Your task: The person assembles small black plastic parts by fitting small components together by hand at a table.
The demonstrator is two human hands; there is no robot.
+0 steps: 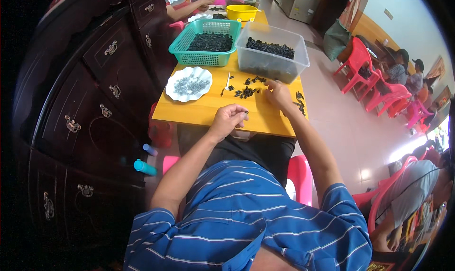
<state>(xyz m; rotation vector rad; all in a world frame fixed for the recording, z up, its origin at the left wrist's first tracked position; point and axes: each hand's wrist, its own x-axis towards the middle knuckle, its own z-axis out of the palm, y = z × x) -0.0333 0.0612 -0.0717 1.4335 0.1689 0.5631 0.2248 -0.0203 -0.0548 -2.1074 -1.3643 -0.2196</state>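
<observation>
My left hand (229,121) is closed just above the table's near edge, with a small black part (246,112) pinched at the fingertips. Farther right, my right hand (278,94) reaches over the table, its fingers bent down among loose black parts (258,79); whether it grips one is hidden. Several short black cylindrical parts (245,93) lie in a loose heap between the hands. More black pieces (300,103) are at the table's right edge. A thin white tool (228,81) lies beside the heap. Left of it, a white scalloped plate (175,94) holds many small, thin, shiny pieces.
On the yellow table (182,113), a green basket (204,58) and a clear plastic bin (265,62) hold black parts. Behind them is a yellow container (242,12). A co-worker's arm (193,6) is at the far end. A dark cabinet (102,95) stands left.
</observation>
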